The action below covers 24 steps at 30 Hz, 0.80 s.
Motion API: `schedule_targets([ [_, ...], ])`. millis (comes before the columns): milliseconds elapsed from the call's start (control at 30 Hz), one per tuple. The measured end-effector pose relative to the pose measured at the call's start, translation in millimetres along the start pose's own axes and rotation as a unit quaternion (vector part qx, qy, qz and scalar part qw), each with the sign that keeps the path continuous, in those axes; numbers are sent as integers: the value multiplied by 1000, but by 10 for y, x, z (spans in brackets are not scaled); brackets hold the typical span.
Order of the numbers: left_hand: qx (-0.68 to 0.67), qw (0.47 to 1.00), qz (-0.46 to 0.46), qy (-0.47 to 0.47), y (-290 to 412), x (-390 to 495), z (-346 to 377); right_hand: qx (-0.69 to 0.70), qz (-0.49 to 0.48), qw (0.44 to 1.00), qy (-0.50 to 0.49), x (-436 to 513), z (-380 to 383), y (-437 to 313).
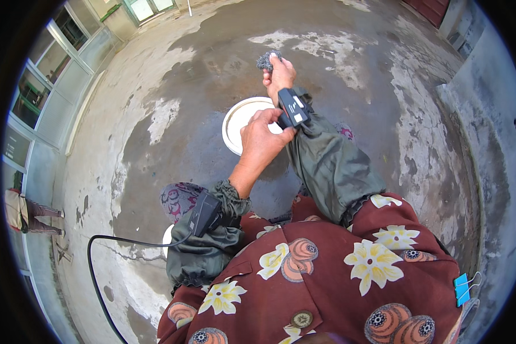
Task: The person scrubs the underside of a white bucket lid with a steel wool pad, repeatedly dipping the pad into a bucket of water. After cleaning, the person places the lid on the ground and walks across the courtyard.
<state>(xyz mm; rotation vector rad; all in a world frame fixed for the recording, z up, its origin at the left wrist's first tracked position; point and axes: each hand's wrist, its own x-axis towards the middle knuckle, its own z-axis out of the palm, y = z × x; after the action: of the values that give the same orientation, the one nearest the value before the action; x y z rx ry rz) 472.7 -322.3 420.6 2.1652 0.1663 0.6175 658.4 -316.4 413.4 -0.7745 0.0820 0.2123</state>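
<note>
My right hand (280, 75) is stretched out over the wet floor, holding a grey steel-wool scouring pad (265, 61) between thumb and fingers. A black device (293, 107) is strapped around my right wrist. The thumb and fingers of my left hand (261, 134) grip the near edge of that device. Beneath both hands a round white dish or lid with a raised rim (228, 135) lies on the ground, partly hidden by my left hand and right wrist. Another black device (205, 213), with a cable (95, 262), sits on my left forearm.
Wet, stained concrete (189, 112) surrounds me. A rough wall (486, 129) runs along the right, and glazed panels (47, 81) line the left. A person (23, 210) stands at far left. Part of a white object (167, 235) shows beside my left sleeve.
</note>
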Motion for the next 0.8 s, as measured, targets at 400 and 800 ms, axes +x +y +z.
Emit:
schedule_targets([
  [400, -81, 988, 90, -97, -88, -447, 292, -292, -29, 956, 2, 296, -684, 275],
  [800, 108, 915, -383, 61, -3275, -269, 270, -798, -31, 547, -253, 591, -2009, 1237],
])
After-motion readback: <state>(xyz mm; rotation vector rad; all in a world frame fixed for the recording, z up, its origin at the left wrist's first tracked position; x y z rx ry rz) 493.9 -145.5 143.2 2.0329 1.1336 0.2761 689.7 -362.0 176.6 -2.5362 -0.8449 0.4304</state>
